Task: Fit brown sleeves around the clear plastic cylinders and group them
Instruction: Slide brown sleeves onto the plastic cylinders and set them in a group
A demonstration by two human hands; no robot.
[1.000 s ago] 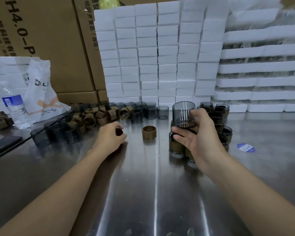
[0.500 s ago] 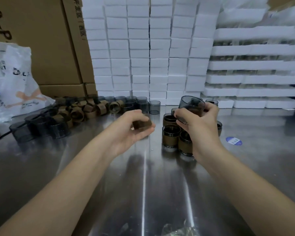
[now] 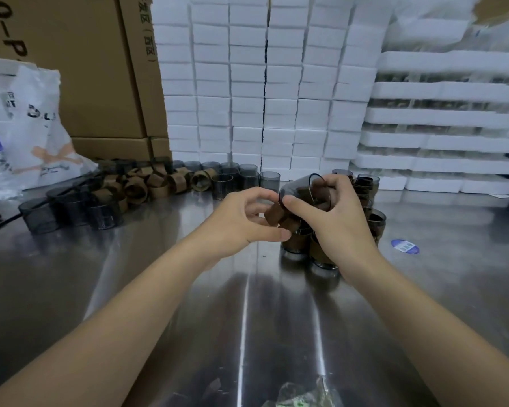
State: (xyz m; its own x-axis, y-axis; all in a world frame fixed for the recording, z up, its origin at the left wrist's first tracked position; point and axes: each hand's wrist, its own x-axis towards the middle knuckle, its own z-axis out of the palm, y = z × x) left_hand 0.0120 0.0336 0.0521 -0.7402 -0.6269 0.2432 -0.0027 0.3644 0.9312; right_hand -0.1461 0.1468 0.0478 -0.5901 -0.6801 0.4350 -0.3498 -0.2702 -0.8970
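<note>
- The right hand (image 3: 340, 221) gripped the clear cylinder (image 3: 303, 190) with its fingers curled over the far side and its thumb pressed on the near rim. The cylinder was tilted so that one end faced the other hand, probably so the band could be started square over that end.
- The left hand (image 3: 241, 221) pinched the brown sleeve (image 3: 279, 218) between thumb and fingertips, right at the cylinder's lower left end. The sleeve touched the cylinder there, but I could not tell whether it had started onto the wall.
- Both were held up off the steel table (image 3: 247, 318), which would leave the sleeve free to slide along with nothing dragging underneath.
- The finished sleeved cylinders (image 3: 296, 245) stood directly below and behind the right hand, partly hidden by it, so setting the next one down looked like a short drop. With the cluster that close under the wrist, a low sweep could knock one over.
- Well out to the left of the grip lay the loose sleeves (image 3: 147, 183) and the bare cylinders (image 3: 71, 210), within a sideways reach of the left hand.
- Toward the body from the grip, the tabletop showed open room. Beyond the grip, the white foam boxes (image 3: 247, 83) walled off the back edge.
</note>
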